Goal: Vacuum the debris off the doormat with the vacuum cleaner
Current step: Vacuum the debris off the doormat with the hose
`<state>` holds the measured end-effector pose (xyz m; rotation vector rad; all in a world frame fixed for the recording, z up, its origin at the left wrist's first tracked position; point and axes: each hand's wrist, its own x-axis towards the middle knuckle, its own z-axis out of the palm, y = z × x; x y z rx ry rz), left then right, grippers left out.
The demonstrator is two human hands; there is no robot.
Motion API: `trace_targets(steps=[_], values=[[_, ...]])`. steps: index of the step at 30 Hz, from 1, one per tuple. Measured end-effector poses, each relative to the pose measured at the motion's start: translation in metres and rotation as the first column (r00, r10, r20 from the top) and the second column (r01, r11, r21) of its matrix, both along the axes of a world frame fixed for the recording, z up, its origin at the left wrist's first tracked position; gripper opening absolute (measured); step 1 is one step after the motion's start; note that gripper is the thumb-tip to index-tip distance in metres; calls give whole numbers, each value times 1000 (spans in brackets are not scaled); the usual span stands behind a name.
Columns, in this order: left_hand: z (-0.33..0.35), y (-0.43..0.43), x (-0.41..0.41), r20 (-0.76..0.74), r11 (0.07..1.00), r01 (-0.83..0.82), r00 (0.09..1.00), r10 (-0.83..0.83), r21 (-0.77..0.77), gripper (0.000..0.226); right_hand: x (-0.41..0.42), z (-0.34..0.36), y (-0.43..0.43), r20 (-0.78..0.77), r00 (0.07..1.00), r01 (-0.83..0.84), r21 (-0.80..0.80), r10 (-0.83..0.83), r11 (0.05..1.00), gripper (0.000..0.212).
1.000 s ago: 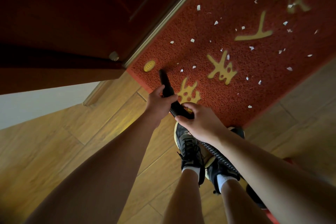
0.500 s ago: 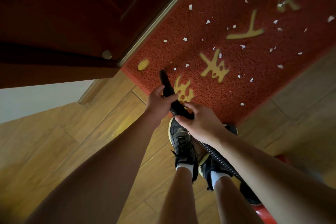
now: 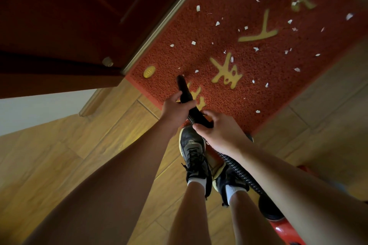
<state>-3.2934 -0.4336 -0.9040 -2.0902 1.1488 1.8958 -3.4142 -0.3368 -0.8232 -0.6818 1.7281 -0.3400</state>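
Both hands hold the vacuum's black nozzle (image 3: pixel 183 90). The left hand (image 3: pixel 175 110) has its fingers (image 3: pixel 188 103) wrapped round the smooth tapered tube. Behind it the right hand (image 3: pixel 221 134) is clamped on the tube's back end, where the ribbed hose (image 3: pixel 240 172) starts.

Just beyond the left fingers the nozzle tip sits over the doormat (image 3: pixel 258 93), close to its near corner; I cannot tell if it touches. The mat is red and coarse, with four gold characters and one gold oval. Its far edge lies against a metal door strip (image 3: pixel 165 18), and left of the fingers stands the dark wooden door (image 3: pixel 59 16).

Close to thirty white paper scraps (image 3: pixel 193 42) lie ahead and right of the fingers, across open mat. Below the hands are two black shoes (image 3: pixel 194 151) on plank floor (image 3: pixel 89 145). The hose runs back to the red vacuum body (image 3: pixel 283 229).
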Motion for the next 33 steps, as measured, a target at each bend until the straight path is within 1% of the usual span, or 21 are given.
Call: trace_targets(steps=[4, 8, 12, 16, 21, 25, 33], values=[[-3, 3, -7, 11, 1000, -9, 1000, 9, -3, 110, -4, -3, 3, -5, 1000, 5, -2, -5, 1000, 40], [-3, 3, -10, 2, 1000, -1, 1000, 1, 6, 100, -6, -7, 4, 17, 1000, 20, 0, -20, 1000, 38], [-4, 2, -10, -4, 1000, 12, 1000, -12, 13, 100, -6, -10, 4, 9, 1000, 21, 2, -21, 1000, 34], [-5, 0, -7, -7, 1000, 18, 1000, -18, 10, 114, -6, -11, 3, 5, 1000, 13, -2, -13, 1000, 32], [-4, -3, -6, -16, 1000, 1, 1000, 0, 18, 119, -5, -9, -1, -7, 1000, -3, -10, 3, 1000, 32], [-3, -7, -5, -17, 1000, 16, 1000, -15, 12, 114, -4, -6, -5, -11, 1000, -5, -12, 5, 1000, 37], [-6, -19, -5, -43, 1000, -5, 999, 5, -2, 112, -4, -8, -15, -24, 1000, 9, -34, -10, 999, 29]])
